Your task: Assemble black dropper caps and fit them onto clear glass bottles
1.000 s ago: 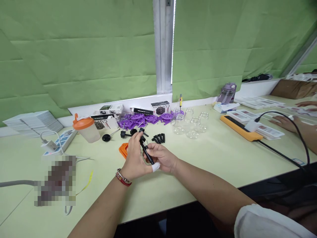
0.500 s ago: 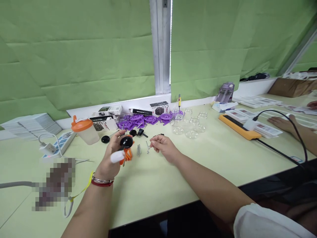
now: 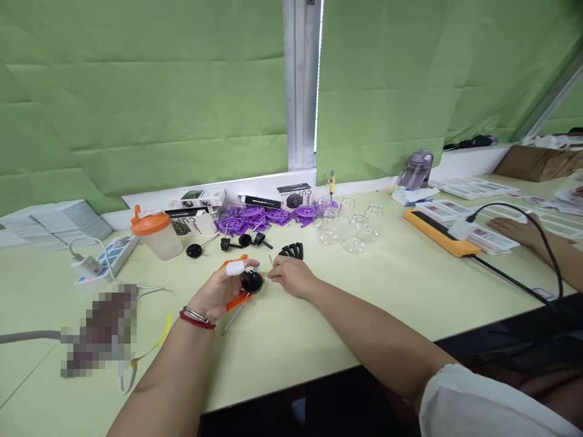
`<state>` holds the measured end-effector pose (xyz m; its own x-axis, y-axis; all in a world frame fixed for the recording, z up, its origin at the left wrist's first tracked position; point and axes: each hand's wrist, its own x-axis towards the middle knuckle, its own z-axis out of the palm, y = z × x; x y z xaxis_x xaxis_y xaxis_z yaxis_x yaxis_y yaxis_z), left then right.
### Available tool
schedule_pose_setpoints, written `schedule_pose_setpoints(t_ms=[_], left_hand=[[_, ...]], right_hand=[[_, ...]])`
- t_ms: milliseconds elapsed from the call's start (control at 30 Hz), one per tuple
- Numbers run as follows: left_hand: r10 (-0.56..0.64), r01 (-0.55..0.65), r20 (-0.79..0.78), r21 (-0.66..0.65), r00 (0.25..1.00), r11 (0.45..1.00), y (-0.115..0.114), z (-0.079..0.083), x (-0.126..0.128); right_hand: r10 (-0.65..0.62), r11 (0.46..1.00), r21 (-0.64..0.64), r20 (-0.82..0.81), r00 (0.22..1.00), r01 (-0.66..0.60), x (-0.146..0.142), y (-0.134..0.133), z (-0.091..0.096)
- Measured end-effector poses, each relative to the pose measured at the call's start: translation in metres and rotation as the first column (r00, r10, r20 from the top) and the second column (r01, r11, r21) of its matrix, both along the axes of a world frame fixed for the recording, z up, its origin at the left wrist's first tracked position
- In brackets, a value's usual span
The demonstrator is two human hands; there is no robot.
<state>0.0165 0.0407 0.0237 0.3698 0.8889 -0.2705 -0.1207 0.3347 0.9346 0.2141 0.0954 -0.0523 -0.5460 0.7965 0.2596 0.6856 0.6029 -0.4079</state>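
Observation:
My left hand (image 3: 216,292), its thumb tip wrapped in white, grips a black round plastic part (image 3: 252,281) with a short stem. An orange plastic frame (image 3: 237,300) shows around and beneath these fingers; whether they hold it too I cannot tell. A thin metal rod (image 3: 233,320) juts toward the front from under it. To the right, my right hand (image 3: 294,276) rests low at the table with thumb and forefinger pinched together. Whatever is between those fingertips is hidden. A screw (image 3: 271,260) sticks out beside them, and several black sleeve-like pieces (image 3: 291,250) lie just behind the hand.
Purple plastic frames (image 3: 252,217) are heaped before small boxes (image 3: 294,197). Clear glass-like cups (image 3: 353,243) stand at right, near an orange-edged power strip (image 3: 441,233). At left are a shaker bottle (image 3: 159,233) and a white power strip (image 3: 109,261). Another person's hand (image 3: 514,230) lies far right.
My left hand has moved right with the black part, closer to my right hand. My right hand has dropped slightly and shifted left, uncovering the black sleeve-like pieces behind it.

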Motion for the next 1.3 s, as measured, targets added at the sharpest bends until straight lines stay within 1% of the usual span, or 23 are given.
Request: schedule_pose_setpoints(t_ms=[267, 467, 567, 633, 700, 767, 833, 900, 967, 1067, 1300], left_hand=[[-0.034, 0.033, -0.001, -0.060, 0.999, 0.998, 0.001, -0.002, 0.001], [-0.065, 0.062, -0.030, -0.096, 0.997, 0.993, 0.001, -0.001, 0.004], [-0.085, 0.082, -0.032, -0.092, 0.996, 0.992, 0.000, -0.002, 0.004], [-0.094, 0.092, -0.027, -0.089, 0.995, 0.992, -0.001, -0.003, 0.005], [-0.098, 0.095, -0.036, -0.091, 0.995, 0.991, -0.002, -0.004, 0.008], [-0.096, 0.091, -0.054, -0.098, 0.994, 0.991, -0.002, -0.005, 0.011], [-0.096, 0.088, -0.069, -0.112, 0.993, 0.990, -0.002, -0.007, 0.014], [-0.100, 0.090, -0.077, -0.128, 0.992, 0.988, -0.002, -0.009, 0.015], [-0.099, 0.087, -0.087, -0.135, 0.991, 0.987, -0.001, -0.010, 0.014], [-0.098, 0.085, -0.105, -0.128, 0.990, 0.988, 0.001, -0.011, 0.013], [-0.121, 0.105, -0.117, -0.133, 0.986, 0.986, 0.001, -0.011, 0.014]], right_hand=[[-0.010, 1.000, -0.019, -0.058, 0.998, 0.009, 0.000, 0.005, -0.001], [-0.008, 1.000, -0.026, 0.011, 1.000, 0.008, -0.003, 0.001, 0.003], [-0.006, 1.000, -0.019, -0.003, 1.000, 0.006, -0.002, -0.003, 0.009], [-0.014, 1.000, -0.019, -0.096, 0.995, 0.012, -0.001, -0.007, 0.016], [0.001, 1.000, -0.027, -0.258, 0.966, -0.008, 0.001, -0.013, 0.024], [0.077, 0.995, -0.022, -0.407, 0.910, -0.094, 0.002, -0.019, 0.033], [0.174, 0.980, -0.002, -0.473, 0.864, -0.198, 0.001, -0.025, 0.039], [0.240, 0.965, 0.018, -0.469, 0.850, -0.262, -0.001, -0.029, 0.041], [0.269, 0.959, 0.038, -0.449, 0.852, -0.282, -0.002, -0.030, 0.041], [0.278, 0.958, 0.058, -0.437, 0.855, -0.281, -0.004, -0.029, 0.040], [0.301, 0.951, 0.060, -0.400, 0.866, -0.303, -0.004, -0.026, 0.042]])
